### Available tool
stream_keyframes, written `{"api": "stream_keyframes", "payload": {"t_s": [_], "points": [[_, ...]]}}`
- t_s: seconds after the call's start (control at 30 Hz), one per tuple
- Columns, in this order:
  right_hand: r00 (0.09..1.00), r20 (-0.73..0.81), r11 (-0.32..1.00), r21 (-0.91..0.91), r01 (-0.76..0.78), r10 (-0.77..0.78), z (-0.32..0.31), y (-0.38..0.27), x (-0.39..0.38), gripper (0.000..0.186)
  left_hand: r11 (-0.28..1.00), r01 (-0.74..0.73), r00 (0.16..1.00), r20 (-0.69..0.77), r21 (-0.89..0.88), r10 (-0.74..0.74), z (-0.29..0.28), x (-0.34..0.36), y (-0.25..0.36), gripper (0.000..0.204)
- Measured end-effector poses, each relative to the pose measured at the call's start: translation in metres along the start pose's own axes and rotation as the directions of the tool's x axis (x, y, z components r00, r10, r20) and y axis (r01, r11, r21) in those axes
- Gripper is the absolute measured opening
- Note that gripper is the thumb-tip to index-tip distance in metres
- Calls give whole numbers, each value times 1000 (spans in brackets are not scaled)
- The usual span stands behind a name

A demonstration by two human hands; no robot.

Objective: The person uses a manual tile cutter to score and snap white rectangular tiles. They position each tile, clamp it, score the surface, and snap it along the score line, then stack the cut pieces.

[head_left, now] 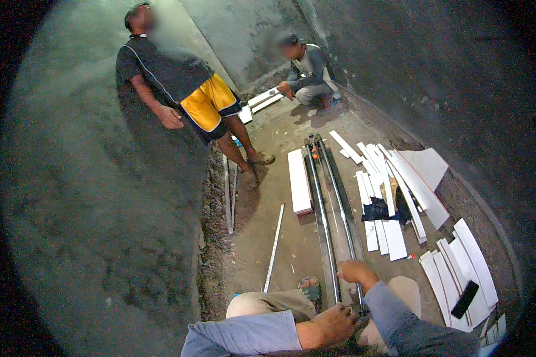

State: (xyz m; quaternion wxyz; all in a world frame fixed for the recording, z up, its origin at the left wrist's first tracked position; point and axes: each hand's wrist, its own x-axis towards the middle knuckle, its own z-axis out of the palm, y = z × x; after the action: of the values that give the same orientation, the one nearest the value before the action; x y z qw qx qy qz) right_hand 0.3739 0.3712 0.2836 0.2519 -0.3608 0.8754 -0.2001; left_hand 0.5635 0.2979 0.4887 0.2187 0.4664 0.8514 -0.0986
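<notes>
Reaching with the left hand (335, 324) curled down at the near end of the twin-rail cutter (323, 214), set on the ground (247, 238), and with the right hand (357, 272) farther along, over its right side; cannot tell if gripping.

A person (164, 68) in a dark shirt and yellow-and-black shorts stands by the grey left wall (95, 208). Farther back, another person (315, 74) squats near the dark right wall (417, 71), with white pieces (267, 102) in front. Two thin bars (227, 193) lean at the foot of the left wall, and a slim pale strip (273, 249) lies on the brown ground (253, 256). To the right, long white strips (408, 193) fan out around a crumpled black sheet (375, 209). Nearer, a black phone (465, 299) rests on a second group of white strips (479, 276).
</notes>
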Motion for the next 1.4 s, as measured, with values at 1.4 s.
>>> {"api": "stream_keyframes", "payload": {"t_s": [1.4], "points": [[992, 107, 998, 8, -69, 67, -4, -3, 3, 59, 999, 22, 999, -32, -30, -23, 12, 0, 6, 45]]}}
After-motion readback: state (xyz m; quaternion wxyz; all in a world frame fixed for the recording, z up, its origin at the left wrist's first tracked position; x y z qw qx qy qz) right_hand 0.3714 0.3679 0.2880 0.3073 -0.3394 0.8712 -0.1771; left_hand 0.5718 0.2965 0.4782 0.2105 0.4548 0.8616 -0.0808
